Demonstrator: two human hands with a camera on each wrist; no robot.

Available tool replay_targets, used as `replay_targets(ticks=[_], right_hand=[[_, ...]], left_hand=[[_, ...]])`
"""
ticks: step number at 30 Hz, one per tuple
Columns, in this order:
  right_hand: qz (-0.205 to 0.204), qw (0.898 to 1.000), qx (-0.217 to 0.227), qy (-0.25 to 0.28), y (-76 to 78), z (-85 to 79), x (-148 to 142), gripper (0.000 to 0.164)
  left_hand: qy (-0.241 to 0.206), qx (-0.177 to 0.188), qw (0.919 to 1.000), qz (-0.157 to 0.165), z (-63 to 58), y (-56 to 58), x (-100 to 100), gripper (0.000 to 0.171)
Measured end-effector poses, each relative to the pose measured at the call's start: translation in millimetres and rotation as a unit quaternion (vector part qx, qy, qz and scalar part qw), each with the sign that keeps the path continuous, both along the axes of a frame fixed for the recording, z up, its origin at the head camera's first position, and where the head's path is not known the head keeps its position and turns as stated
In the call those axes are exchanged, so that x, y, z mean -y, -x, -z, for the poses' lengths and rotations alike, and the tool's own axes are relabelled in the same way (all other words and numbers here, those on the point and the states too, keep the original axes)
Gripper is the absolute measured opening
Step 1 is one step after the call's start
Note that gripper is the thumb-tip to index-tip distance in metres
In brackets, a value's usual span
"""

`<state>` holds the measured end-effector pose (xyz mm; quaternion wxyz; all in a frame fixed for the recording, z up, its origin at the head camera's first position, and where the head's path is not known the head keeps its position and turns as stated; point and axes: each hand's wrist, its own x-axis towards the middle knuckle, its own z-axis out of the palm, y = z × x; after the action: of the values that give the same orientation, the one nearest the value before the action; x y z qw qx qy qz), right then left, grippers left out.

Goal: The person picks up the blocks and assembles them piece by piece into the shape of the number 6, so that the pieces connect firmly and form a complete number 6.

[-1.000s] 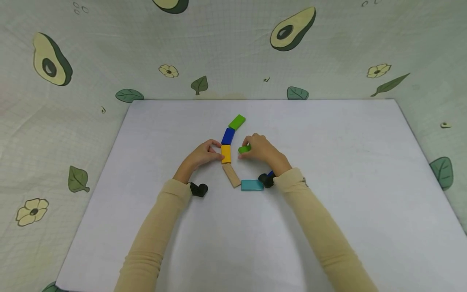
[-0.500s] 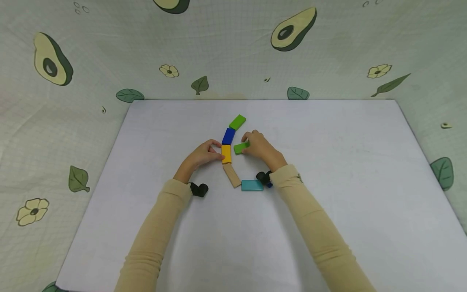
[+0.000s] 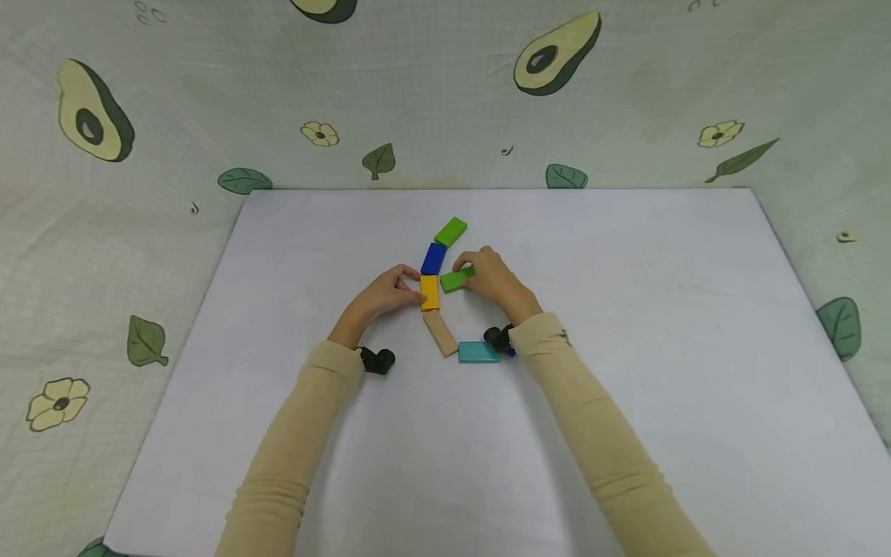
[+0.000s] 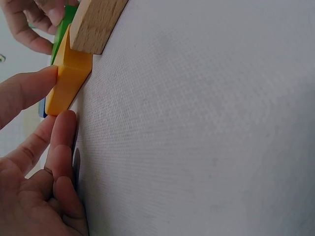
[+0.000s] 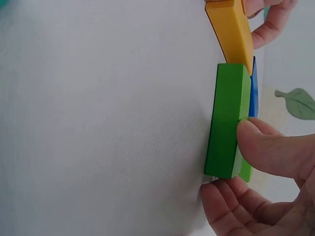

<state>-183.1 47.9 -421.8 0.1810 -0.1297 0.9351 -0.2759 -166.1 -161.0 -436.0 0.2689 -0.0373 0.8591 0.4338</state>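
A curved line of rectangular wooden blocks lies on the white tabletop. My left hand (image 3: 385, 295) holds the yellow block (image 3: 429, 292) in that line, thumb at its near end and index finger at its far end. My right hand (image 3: 493, 277) pinches a green block (image 5: 226, 120) by its right part, just right of the yellow one. In the right wrist view its far end overlaps the yellow block's end. Beyond the yellow block come a blue block (image 3: 433, 258) and a second green block (image 3: 451, 231). On the near side is a plain wood block (image 3: 440, 333).
A teal block (image 3: 478, 353) continues the line at the lower right. Beside it a dark blue piece (image 3: 510, 351) is mostly hidden under the right wrist's black camera (image 3: 497, 338). A printed cloth (image 3: 445, 93) hangs behind the white table (image 3: 661, 348).
My right hand has moved left and slightly away from me, bringing the green block closer to the yellow one; more of that block shows. The left hand stays on the yellow block.
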Motion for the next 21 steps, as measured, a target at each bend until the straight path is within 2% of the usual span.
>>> replay_targets(ticks=[21], right_hand=[[0.012, 0.999, -0.002, -0.032, 1.1, -1.0, 6.3, 0.031]], left_hand=[[0.008, 0.005, 1.0000, 0.001, -0.6, 0.8, -0.4, 0.048]])
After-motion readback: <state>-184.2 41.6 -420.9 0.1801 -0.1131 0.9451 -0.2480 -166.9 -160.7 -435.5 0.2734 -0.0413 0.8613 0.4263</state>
